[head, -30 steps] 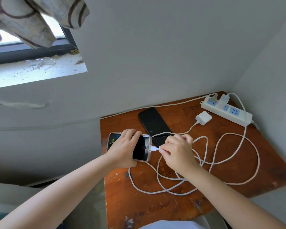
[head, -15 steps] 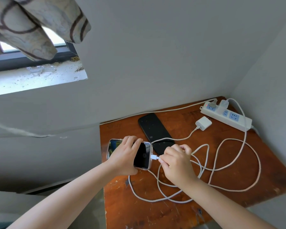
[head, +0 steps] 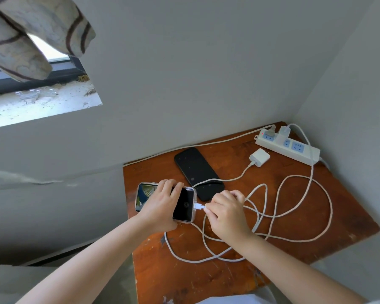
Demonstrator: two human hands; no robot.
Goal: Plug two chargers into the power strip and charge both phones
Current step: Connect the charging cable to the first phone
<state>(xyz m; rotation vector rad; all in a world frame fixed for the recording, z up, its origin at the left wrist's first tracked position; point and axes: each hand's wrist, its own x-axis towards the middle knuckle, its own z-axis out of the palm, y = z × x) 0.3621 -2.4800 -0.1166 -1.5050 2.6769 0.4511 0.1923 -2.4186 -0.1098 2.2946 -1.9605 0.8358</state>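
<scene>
A: Head view: left hand (head: 160, 207) clamped around cased phone (head: 185, 205) beside black phone (head: 199, 173); right hand (head: 225, 212) pinching connector (head: 199, 206).

B: Push straight, level; no wiggling.

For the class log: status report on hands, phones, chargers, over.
Left hand pins cased phone; right hand pinches cable plug at its port. Black phone uncabled. One charger lies loose beside power strip. Nothing blocking.

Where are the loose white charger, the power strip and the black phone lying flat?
loose white charger (head: 260, 157), head view, middle of its white body.
power strip (head: 308, 152), head view, bare casing near its right end.
black phone (head: 195, 170), head view, middle of the dark screen.
</scene>
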